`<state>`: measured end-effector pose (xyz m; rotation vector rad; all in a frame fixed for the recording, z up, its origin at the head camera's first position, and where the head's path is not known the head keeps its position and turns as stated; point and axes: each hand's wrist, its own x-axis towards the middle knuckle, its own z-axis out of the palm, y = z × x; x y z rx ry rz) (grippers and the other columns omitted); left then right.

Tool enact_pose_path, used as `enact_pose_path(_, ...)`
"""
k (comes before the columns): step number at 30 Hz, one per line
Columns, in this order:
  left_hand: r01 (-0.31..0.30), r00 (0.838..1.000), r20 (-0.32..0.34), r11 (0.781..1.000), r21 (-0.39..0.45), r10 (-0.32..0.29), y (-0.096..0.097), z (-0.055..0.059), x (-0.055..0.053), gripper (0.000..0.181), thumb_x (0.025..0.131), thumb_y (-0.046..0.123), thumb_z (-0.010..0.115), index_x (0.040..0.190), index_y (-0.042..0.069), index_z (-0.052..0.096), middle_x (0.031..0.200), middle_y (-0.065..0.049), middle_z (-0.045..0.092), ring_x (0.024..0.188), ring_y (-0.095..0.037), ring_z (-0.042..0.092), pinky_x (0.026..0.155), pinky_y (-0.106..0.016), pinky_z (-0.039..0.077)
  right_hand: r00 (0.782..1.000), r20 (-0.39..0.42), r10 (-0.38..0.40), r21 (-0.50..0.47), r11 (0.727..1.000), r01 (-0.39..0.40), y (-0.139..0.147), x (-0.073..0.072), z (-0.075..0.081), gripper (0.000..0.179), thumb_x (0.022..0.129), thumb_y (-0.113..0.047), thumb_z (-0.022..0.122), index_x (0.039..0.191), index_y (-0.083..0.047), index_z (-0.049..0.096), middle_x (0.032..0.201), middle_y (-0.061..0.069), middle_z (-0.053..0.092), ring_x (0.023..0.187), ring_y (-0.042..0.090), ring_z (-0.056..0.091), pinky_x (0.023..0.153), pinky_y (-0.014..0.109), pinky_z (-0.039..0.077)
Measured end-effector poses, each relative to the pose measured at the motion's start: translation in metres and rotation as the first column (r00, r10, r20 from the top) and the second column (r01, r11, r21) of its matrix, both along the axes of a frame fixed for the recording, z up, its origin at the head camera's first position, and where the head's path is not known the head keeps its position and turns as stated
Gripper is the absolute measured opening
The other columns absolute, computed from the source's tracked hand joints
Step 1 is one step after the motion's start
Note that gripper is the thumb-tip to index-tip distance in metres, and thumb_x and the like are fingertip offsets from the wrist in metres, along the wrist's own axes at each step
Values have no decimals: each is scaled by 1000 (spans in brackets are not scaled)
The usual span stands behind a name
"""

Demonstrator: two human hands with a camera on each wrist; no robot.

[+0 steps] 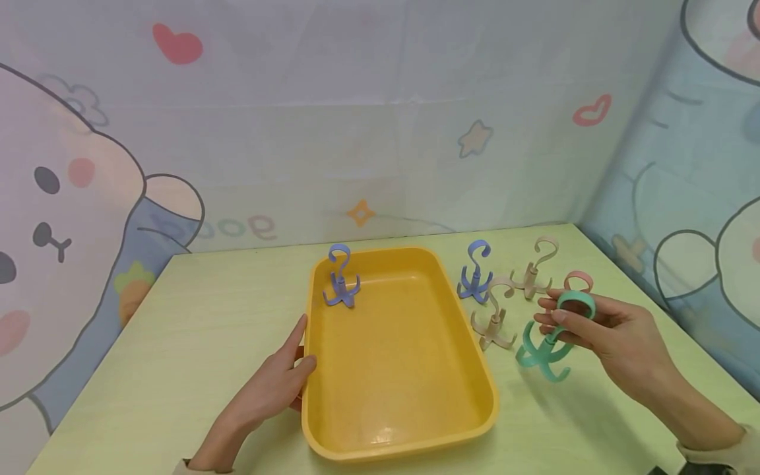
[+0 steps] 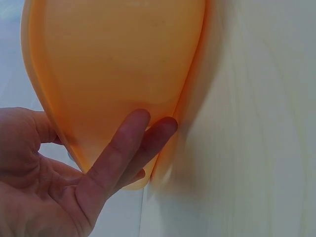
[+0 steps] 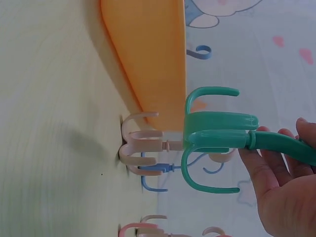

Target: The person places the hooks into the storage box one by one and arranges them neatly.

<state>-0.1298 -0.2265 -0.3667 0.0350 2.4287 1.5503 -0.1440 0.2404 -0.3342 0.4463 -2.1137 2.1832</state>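
Observation:
My right hand [image 1: 617, 333] holds a green multi-prong hook [image 1: 543, 356] by its curved neck, raised over the table just right of the yellow tray [image 1: 392, 439]. In the right wrist view the green hook [image 3: 219, 138] is plainly off the table, its prongs pointing away from the fingers. My left hand [image 1: 270, 382] grips the tray's left rim, thumb over the edge; the left wrist view shows its fingers [image 2: 116, 153] along the outer wall. Inside the tray, at the far left corner, stands a blue hook [image 1: 342, 287].
Right of the tray stand another blue hook [image 1: 474, 284], a beige hook [image 1: 495, 326] and a second beige hook [image 1: 531, 277] farther back. A pink hook [image 1: 578, 277] is partly hidden behind my right hand. A printed cloth [image 1: 380, 132] hangs behind the table.

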Motion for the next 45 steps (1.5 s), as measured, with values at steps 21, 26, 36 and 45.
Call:
enact_pose_path(21,20,1000,-3,1000,3,-20,-2,0,1,79,107,17,45,172,23,0,159,-29,47,78,-25,74,63,-40,64,994,-10,105,-29,994,-105,-29,-10,26,24,101,7,63,120,3,76,120,3,80,103,23,80,87,34,64)
enact_pose_path(26,28,1000,-6,1000,12,-28,-3,1,1,80,107,17,45,172,23,0,159,-30,46,77,-25,75,62,-40,64,993,-5,116,-26,993,-116,-38,-13,31,26,101,5,63,124,0,76,119,3,80,104,21,80,80,27,65)
enact_pose_path(36,27,1000,-8,999,28,-26,-3,1,1,80,107,16,45,172,22,0,158,-30,47,77,-25,75,62,-41,64,998,-9,64,98,993,-63,-61,-20,48,27,100,-7,71,126,-1,76,118,-2,81,102,17,80,69,18,62)
enact_pose_path(45,29,1000,-5,998,47,-29,-3,1,1,79,108,16,45,172,22,-1,158,-31,46,78,-25,75,62,-41,65,988,-64,138,9,990,-138,-81,-30,50,17,100,1,69,112,1,79,112,7,82,101,20,80,87,36,64)
